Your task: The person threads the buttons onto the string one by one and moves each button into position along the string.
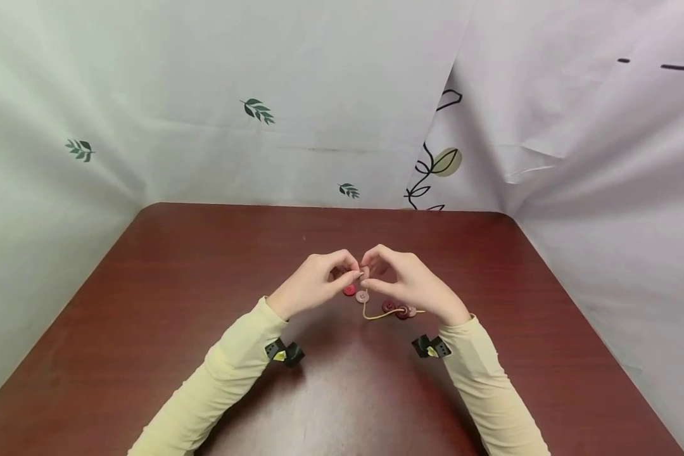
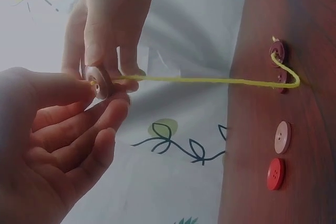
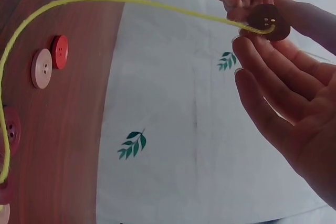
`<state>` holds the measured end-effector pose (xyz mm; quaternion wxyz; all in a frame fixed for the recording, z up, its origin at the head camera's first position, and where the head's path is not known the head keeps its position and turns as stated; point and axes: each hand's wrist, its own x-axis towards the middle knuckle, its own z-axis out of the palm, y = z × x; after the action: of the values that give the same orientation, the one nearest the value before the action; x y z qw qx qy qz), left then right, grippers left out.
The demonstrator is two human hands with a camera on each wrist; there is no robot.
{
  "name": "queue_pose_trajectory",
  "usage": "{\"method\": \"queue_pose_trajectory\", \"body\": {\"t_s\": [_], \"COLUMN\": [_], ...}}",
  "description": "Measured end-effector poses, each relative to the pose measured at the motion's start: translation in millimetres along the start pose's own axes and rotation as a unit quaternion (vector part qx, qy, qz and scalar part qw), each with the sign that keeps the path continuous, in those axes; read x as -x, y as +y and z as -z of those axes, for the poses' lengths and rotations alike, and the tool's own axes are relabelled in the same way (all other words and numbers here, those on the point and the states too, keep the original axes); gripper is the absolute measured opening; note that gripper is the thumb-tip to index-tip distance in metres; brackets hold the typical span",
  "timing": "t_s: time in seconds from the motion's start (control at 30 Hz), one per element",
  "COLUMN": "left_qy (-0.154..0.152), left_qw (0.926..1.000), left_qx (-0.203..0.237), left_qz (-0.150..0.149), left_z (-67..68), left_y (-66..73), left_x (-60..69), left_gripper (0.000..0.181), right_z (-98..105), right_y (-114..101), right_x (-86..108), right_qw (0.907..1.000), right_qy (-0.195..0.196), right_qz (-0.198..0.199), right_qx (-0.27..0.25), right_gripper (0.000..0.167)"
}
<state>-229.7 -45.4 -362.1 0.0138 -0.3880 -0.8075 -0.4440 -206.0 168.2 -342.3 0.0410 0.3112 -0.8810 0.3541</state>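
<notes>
In the head view my left hand [image 1: 321, 280] and right hand [image 1: 408, 280] meet above the table. My right hand pinches a pinkish-brown button [image 1: 366, 272] upright between thumb and fingers; it looks darker against the light in the right wrist view. A yellow string [image 2: 199, 80] passes through one of its holes. At the hole's other side, a short yellow end shows by my left thumb [image 2: 68, 85], and my left fingertips appear to pinch it. The string drops to the table and runs through a dark red button [image 2: 279, 52] there.
On the table [image 1: 216, 240], a red button [image 1: 349, 290] and a pale pink button [image 1: 362, 296] lie below the hands. Further right are another dark red button [image 1: 389, 306] and a pink one [image 1: 412, 311] beside the string. A printed white curtain [image 1: 319, 76] hangs behind the table.
</notes>
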Motion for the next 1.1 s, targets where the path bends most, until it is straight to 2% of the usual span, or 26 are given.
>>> {"method": "queue_pose_trajectory", "body": {"t_s": [0.23, 0.53, 0.83, 1.1], "left_qy": [-0.010, -0.007, -0.026, -0.036], "left_qw": [0.9997, 0.9998, 0.9989, 0.9977], "left_qx": [0.014, 0.010, 0.012, 0.012], "left_qz": [0.018, 0.017, 0.036, 0.056], "left_z": [-1.4, -0.3, 3.1, 7.0], "left_y": [-1.4, -0.8, -0.8, 0.4], "left_x": [6.1, 5.2, 3.8, 2.7], "left_gripper": [0.005, 0.004, 0.004, 0.005], "right_z": [-1.2, -0.1, -0.7, 1.5], "right_y": [-1.3, 1.9, 3.5, 4.1], "right_x": [4.6, 6.1, 4.6, 2.3], "right_qw": [0.9999, 0.9998, 0.9998, 0.9975], "right_qy": [0.004, 0.012, -0.010, -0.038], "right_qz": [-0.010, -0.010, -0.011, -0.006], "right_qx": [-0.002, 0.016, 0.013, 0.059], "right_gripper": [0.022, 0.017, 0.017, 0.019]}}
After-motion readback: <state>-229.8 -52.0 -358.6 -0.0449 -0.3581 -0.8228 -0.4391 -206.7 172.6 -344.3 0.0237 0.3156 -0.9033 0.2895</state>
